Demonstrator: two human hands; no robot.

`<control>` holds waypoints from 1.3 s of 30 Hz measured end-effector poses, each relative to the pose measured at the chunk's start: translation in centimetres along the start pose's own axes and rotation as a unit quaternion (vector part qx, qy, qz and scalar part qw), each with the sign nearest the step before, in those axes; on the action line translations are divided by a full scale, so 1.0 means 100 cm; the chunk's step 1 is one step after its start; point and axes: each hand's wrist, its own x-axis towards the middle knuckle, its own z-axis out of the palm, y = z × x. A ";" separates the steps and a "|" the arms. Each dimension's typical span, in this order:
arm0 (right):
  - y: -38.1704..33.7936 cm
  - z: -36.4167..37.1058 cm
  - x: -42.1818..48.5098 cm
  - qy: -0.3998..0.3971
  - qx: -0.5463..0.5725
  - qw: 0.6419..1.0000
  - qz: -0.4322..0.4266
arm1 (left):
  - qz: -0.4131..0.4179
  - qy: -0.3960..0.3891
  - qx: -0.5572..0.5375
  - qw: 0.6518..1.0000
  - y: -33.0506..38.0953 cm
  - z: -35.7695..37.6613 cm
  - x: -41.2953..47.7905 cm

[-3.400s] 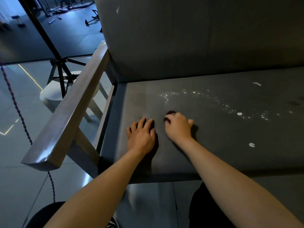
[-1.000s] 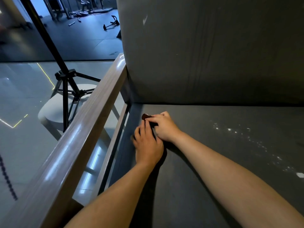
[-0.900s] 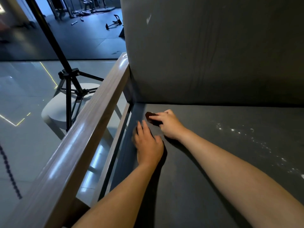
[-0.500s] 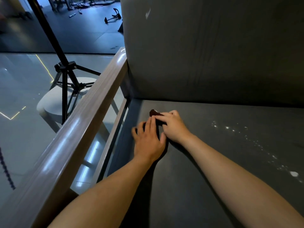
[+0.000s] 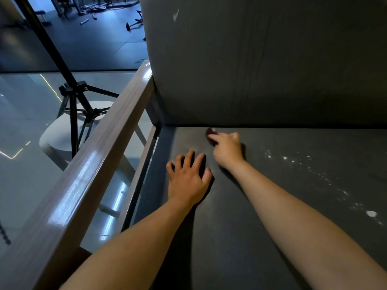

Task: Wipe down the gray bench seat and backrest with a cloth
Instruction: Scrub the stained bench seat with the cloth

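Right hand [image 5: 228, 151]: fingers curled over a small dark reddish cloth [image 5: 210, 133], holding it against the gray seat [image 5: 272, 206]. Only the cloth's far edge showed past the fingertips. The cloth lay at the far end of the wooden armrest [image 5: 100, 155], a little to its right, just short of where the seat met the backrest [image 5: 261, 70].

Left hand [image 5: 188, 181]: flat on the seat, fingers spread wide, holding nothing. It sat between the armrest and the right hand, nearer the camera than the cloth and apart from it.

White specks [image 5: 314, 170] trailed across the seat, well to the right of the armrest, beyond both hands.

Left of the armrest, on the floor: a black tripod [image 5: 73, 97] and a white stool [image 5: 60, 135].
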 end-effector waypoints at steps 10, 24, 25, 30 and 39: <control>0.056 -0.059 -0.045 0.061 -0.107 0.989 0.084 | -0.001 -0.005 0.011 1.000 -0.001 0.000 0.001; 0.006 -0.032 -0.160 -0.080 0.015 0.990 -0.116 | 0.004 -0.003 -0.068 0.998 0.011 -0.023 -0.085; 0.014 -0.037 -0.156 -0.081 -0.003 0.992 -0.100 | -0.005 -0.006 -0.054 0.999 0.006 -0.024 -0.095; 0.035 -0.059 -0.138 0.009 -0.052 0.996 0.070 | -0.034 -0.029 -0.088 0.995 -0.018 -0.029 -0.131; -0.034 -0.020 -0.224 -0.063 0.020 0.991 -0.117 | -0.079 0.008 -0.102 0.992 0.013 -0.031 -0.154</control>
